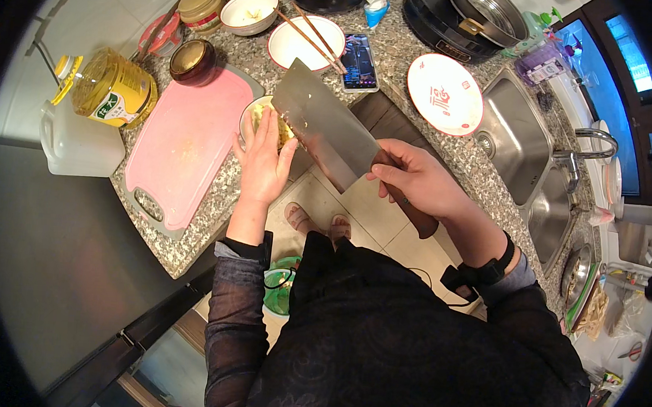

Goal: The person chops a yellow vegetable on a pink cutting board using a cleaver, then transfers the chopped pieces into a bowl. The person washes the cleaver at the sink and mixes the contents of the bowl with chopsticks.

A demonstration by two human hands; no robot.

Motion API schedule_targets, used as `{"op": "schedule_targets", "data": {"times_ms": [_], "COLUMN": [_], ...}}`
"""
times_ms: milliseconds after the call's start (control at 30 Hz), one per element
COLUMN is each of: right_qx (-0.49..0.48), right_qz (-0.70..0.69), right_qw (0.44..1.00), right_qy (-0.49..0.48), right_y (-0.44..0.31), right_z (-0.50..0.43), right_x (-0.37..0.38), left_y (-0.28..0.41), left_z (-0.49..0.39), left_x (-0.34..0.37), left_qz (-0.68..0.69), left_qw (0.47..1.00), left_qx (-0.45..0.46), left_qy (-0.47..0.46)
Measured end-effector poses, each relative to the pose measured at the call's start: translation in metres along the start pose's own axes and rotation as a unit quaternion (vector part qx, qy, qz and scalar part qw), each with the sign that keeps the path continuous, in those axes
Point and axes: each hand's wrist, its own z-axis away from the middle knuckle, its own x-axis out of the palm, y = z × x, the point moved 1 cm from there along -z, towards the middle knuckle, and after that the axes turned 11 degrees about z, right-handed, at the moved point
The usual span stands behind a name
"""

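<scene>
My right hand (417,178) grips the dark wooden handle of a cleaver (330,128). Its broad blade is tilted beside a small bowl (245,121), and a few pale bits cling to the metal. Yellowish chopped food (285,136) lies in that bowl, near the counter's edge. My left hand (264,158) is spread over the bowl with its thumb apart, its fingertips close to the blade; whether they touch the food cannot be told. Left of the hand lies a pink cutting board (182,133) with a grey rim, some small crumbs on its surface.
Behind stand two white bowls (250,13), chopsticks (314,35) across one, and a phone (361,63). An oil bottle (115,87) and brown pot (192,61) flank the board. Rightward are a red-rimmed plate (444,93) and steel sink (514,142). A green-lined bin (280,290) sits below.
</scene>
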Motion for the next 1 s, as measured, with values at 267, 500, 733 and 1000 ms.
{"op": "schedule_targets", "data": {"times_ms": [267,500,733,1000], "right_qx": [-0.024,-0.03,-0.043,-0.039], "right_qz": [-0.013,-0.045,-0.06,-0.077], "right_qw": [1.0,0.998,0.997,0.996], "right_qy": [0.008,0.02,0.012,0.019], "right_y": [-0.004,-0.006,-0.006,-0.004], "right_z": [0.001,0.01,0.01,0.011], "right_x": [-0.003,-0.007,-0.007,-0.01], "left_y": [0.001,-0.037,-0.031,-0.028], "left_z": [0.008,-0.013,-0.05,-0.057], "left_x": [-0.012,-0.04,-0.031,-0.018], "left_qz": [-0.005,-0.13,-0.206,-0.198], "left_qw": [1.0,0.989,0.959,0.962], "left_qx": [0.013,-0.071,-0.161,-0.151], "left_qy": [-0.022,0.005,-0.114,-0.107]}}
